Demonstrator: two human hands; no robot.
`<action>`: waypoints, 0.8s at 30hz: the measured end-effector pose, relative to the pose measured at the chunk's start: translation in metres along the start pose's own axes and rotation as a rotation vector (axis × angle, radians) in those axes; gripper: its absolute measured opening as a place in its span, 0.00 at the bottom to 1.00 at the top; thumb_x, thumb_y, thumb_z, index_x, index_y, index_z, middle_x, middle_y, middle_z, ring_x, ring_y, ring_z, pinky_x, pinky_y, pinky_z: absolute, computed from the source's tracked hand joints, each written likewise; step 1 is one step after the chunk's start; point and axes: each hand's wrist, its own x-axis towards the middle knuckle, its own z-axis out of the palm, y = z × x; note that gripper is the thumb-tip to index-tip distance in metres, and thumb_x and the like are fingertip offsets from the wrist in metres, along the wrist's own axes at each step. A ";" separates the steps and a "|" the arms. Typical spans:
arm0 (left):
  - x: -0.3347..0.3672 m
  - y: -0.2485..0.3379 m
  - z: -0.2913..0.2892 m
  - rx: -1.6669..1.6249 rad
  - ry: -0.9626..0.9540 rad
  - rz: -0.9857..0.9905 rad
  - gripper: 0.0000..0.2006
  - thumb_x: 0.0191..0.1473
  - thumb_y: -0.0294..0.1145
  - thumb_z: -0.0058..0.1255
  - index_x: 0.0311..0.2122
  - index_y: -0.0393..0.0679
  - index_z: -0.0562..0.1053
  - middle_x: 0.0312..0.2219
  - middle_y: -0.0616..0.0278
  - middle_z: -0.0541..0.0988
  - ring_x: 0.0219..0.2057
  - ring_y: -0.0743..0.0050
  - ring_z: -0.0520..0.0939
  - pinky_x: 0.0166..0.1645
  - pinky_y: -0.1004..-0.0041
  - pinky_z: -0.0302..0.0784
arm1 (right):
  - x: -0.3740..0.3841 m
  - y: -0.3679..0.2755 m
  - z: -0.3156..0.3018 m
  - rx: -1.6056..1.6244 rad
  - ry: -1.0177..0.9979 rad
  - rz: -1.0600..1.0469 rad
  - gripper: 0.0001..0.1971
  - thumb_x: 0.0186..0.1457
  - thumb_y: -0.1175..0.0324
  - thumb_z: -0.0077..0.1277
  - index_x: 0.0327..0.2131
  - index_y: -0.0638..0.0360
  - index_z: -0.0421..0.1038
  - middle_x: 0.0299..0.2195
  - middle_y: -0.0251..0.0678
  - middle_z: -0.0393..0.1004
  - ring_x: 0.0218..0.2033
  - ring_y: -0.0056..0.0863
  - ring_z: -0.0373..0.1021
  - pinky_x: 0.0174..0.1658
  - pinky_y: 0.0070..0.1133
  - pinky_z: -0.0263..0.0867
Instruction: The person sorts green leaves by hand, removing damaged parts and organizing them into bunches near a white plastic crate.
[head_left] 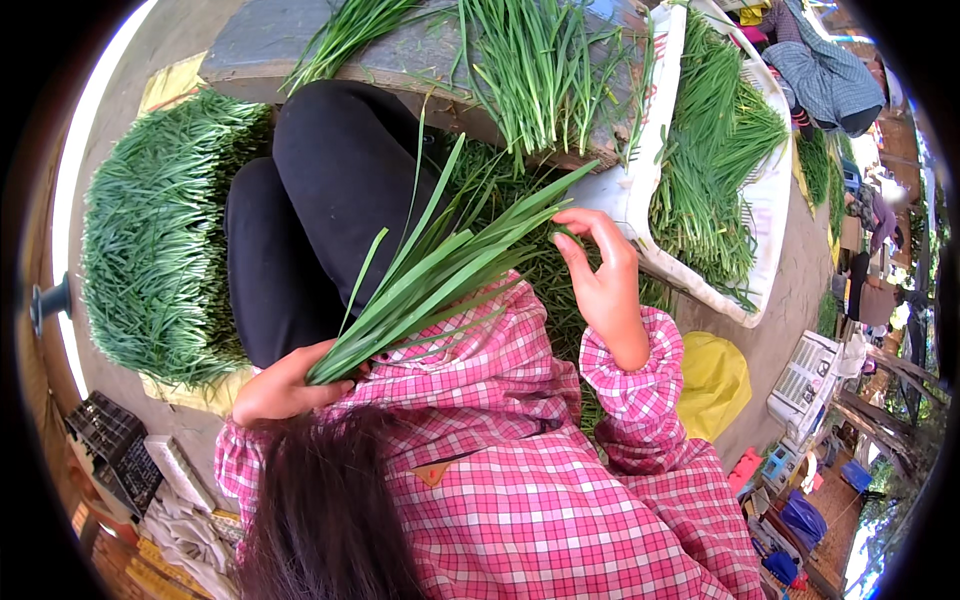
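Observation:
My left hand (288, 386) is closed round the lower end of a loose bunch of long, flat green garlic chives (440, 270). The bunch lies slanted over my lap, its leaves fanning up and to the right. By the far leaf tips, my right hand (612, 285) is raised with thumb and forefinger curled together. A small bit of green leaf (567, 233) shows between those fingertips. Ahead of my knees, more chives (535, 75) lie spread on a worn grey board (262, 50), with a smaller bunch (345, 40) to their left.
A big stack of chives (150, 240) stands left of my legs on yellow sheeting. To the right sits a white crate (640, 190) holding chives (715, 160). Cut leaves lie under the board. A yellow bag (712, 385) is by my right elbow. Other people (825, 80) sit far right.

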 end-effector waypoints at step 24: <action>0.000 -0.003 -0.001 -0.033 -0.007 0.019 0.17 0.45 0.21 0.44 0.43 0.36 0.61 0.33 0.64 0.70 0.34 0.83 0.67 0.39 0.82 0.63 | -0.006 -0.002 -0.010 -0.198 0.079 -0.111 0.03 0.38 0.77 0.49 0.22 0.63 0.68 0.31 0.36 0.67 0.31 0.33 0.64 0.33 0.24 0.59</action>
